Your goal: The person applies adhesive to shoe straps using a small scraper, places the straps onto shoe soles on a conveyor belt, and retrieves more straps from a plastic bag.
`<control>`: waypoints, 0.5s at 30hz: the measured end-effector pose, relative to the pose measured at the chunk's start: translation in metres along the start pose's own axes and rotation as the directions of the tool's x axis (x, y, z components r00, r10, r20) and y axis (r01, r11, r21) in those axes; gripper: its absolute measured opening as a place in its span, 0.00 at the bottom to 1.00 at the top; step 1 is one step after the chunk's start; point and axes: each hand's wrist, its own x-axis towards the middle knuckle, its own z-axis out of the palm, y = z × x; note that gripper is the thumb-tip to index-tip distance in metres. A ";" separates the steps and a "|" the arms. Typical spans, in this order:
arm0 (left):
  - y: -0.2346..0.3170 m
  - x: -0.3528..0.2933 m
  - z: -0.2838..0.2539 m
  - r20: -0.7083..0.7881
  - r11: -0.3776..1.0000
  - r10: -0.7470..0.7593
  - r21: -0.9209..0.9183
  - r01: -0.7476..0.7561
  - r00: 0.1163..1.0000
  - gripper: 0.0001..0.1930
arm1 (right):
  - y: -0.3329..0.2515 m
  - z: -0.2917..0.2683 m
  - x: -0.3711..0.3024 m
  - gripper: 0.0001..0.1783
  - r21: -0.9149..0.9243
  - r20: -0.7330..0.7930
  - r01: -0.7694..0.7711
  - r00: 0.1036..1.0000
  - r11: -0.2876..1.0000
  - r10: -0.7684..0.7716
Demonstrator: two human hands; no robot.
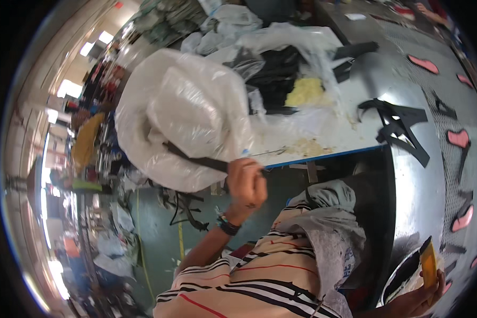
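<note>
Clasping black strip [209, 162] in tightly curled left grip [247, 183], across large whitish plastic bag [196, 106]. Holding yellow tool [428, 264] in closed right grip [425, 298], beside round container [390, 283].

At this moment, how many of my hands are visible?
2: the left hand, near the middle, holds a black strip; the right hand, at lower right, holds a yellow tool.

We list: left hand [246, 182], gripping black strip [204, 161] against translucent plastic bag [188, 103]; right hand [428, 298], holding yellow tool [429, 264] beside round tub [403, 274].
</note>
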 end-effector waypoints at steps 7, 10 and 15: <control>-0.059 -0.051 -0.054 -0.128 0.907 -0.069 0.404 0.115 0.989 0.22 | -0.029 0.042 -0.002 0.21 -0.143 0.122 0.500 0.865 0.854 -0.486; -0.077 -0.029 -0.038 -0.147 0.868 -0.185 0.440 0.231 0.972 0.24 | -0.045 0.054 0.008 0.22 -0.138 0.157 0.699 0.715 0.702 -0.681; -0.111 -0.025 -0.019 -0.259 0.857 -0.244 0.393 0.332 0.935 0.22 | -0.075 0.073 0.024 0.17 -0.178 0.172 0.810 0.584 0.558 -0.793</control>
